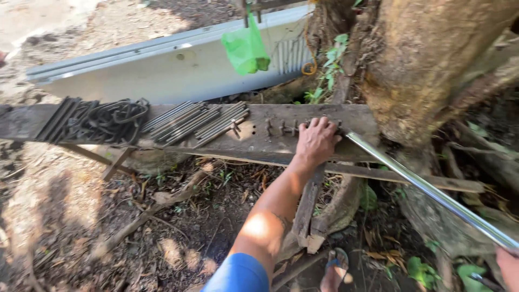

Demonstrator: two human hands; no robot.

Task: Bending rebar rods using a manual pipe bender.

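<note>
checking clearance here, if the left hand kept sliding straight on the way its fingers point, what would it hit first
The left hand lies flat on the wooden plank, fingers pointing up and slightly right. Straight on it would likely first meet the metal pegs and rod end at its fingertips, then the tree trunk; depth is unclear.

The left hand (pixel 316 140) is pressing palm-down on the worn wooden tabletop (pixel 357 116), its fingers lying over the near end of a shiny metal pipe (pixel 427 186). The pipe is slanting away from the tabletop toward the right hand (pixel 508 267), which is showing only at the frame's corner. Left of the pressing hand, straight steel rods (pixel 194 123) are lying on the tabletop, and beyond them bent dark stirrups (pixel 102 121) are piling up. A green plastic bag (pixel 246 50) is hanging above the tabletop, a tree trunk (pixel 427 59) standing beside it.
</note>
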